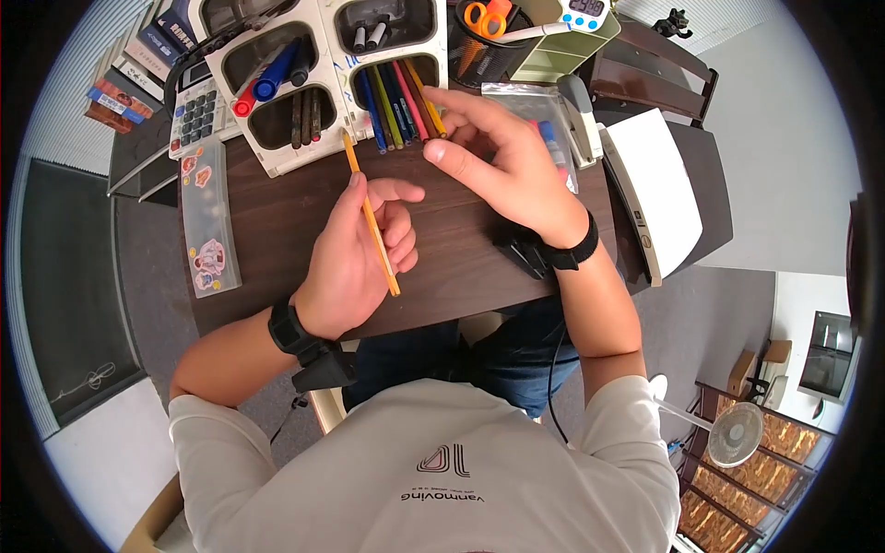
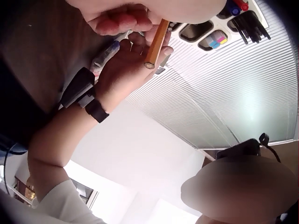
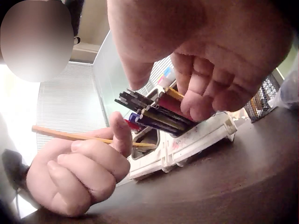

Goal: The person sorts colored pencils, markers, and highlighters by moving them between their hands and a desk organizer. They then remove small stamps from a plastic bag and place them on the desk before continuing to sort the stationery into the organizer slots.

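Observation:
My left hand (image 1: 343,253) holds a yellow-orange pencil (image 1: 378,235) against its thumb, with the other fingers partly curled. The pencil's upper end reaches the front edge of the white desk organizer (image 1: 309,157). My right hand (image 1: 502,166) is at the organizer's front right compartment, where several coloured pencils (image 1: 392,106) lean. Its index finger stretches toward the yellow pencil at the right of that bunch, with the thumb apart below. In the right wrist view, the right fingertips (image 3: 198,106) overlap the bunch, and no pencil shows gripped in that hand.
Other compartments hold markers (image 1: 272,74) and dark pencils (image 1: 306,118). Left of the organizer are a calculator (image 1: 198,115) and a stickered clear case (image 1: 210,221). To the right stand a mesh cup (image 1: 489,51) with orange scissors, a stapler (image 1: 578,115) and a clear pouch (image 1: 553,138).

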`<action>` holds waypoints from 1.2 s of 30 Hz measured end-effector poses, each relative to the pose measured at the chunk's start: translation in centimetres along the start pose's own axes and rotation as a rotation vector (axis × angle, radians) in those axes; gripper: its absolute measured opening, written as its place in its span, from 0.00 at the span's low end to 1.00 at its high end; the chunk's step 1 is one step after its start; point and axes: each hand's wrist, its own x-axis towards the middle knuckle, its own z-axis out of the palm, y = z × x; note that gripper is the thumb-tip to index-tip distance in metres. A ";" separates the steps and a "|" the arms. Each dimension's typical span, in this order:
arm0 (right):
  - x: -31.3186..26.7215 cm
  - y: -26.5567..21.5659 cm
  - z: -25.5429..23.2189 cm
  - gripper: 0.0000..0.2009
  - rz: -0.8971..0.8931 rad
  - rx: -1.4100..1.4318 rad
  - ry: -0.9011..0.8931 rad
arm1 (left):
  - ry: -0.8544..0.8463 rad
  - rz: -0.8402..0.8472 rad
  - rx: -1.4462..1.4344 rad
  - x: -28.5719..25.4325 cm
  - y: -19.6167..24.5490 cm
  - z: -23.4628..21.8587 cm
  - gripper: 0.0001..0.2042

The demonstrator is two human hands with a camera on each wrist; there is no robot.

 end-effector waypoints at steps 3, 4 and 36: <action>-0.5 -2.5 -1.4 0.21 -0.149 -0.215 -0.081 | -0.073 0.039 -0.033 -0.2 0.1 -0.6 0.24; -0.7 -2.6 -1.3 0.19 -0.245 -0.113 -0.178 | -0.146 0.060 -0.068 -0.3 0.1 -0.7 0.23; -0.1 0.2 0.0 0.30 0.052 -0.024 -0.183 | -0.005 0.305 0.182 0.5 1.9 1.5 0.32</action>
